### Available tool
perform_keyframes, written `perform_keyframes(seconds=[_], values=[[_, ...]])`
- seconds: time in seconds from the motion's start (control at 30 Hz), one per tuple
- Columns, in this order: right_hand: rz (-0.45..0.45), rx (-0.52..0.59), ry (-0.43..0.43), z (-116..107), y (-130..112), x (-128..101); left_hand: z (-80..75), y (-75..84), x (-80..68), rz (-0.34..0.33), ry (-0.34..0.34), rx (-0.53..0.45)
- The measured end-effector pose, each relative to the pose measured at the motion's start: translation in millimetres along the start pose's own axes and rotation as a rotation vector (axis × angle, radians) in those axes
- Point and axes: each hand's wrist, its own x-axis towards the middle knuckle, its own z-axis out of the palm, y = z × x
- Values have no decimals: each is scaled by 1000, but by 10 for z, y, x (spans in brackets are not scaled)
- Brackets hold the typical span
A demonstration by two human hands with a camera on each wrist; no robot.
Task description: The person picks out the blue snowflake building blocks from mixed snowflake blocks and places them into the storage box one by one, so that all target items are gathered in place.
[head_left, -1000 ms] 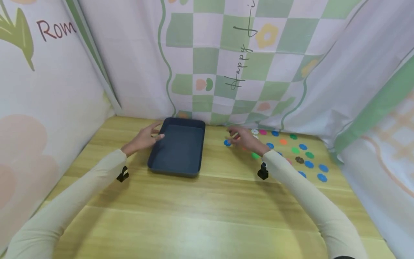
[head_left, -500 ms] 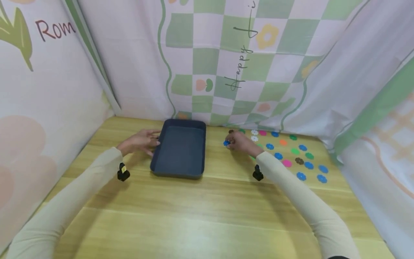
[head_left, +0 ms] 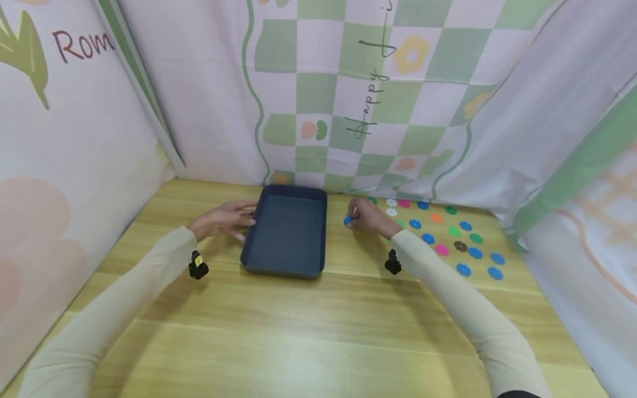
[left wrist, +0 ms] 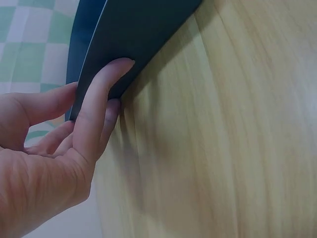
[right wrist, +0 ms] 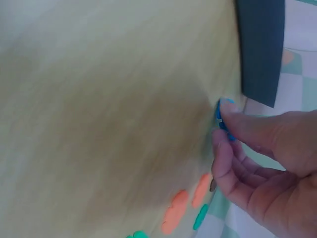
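Note:
A dark rectangular baking tray [head_left: 287,235] lies on the wooden table. My left hand [head_left: 221,220] is at the tray's left side, with fingers [left wrist: 94,109] extended against the outer wall in the left wrist view. To the right of the tray, my right hand [head_left: 369,215] pinches a blue flower-shaped disc [head_left: 348,220] between thumb and fingertips. The right wrist view shows that disc [right wrist: 220,113] tipped on edge near the tabletop; part of it is covered by the thumb.
Several flower-shaped discs in blue, green, white, pink, orange and brown lie flat at the table's right, among them a pink disc [head_left: 441,250] and a brown disc [head_left: 460,246]. A checked curtain [head_left: 318,94] hangs along the table's back edge.
The tray has shifted right, with my left hand following along its side. My right hand has lowered its fingers to the blue disc, taken it in a pinch and tilted it up.

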Motion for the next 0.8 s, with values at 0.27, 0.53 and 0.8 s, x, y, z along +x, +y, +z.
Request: perform_keyframes(seconds=[0.27,0.53,0.8], values=[[65,145,60,-151,9,44,31,25,-3,-2,7,-17],[36,359,141,-238,-98,100,42,-4,5,-3,12,-30],[112,590,186,-145,-329,218,134,35,-5,-23,21,-36]])
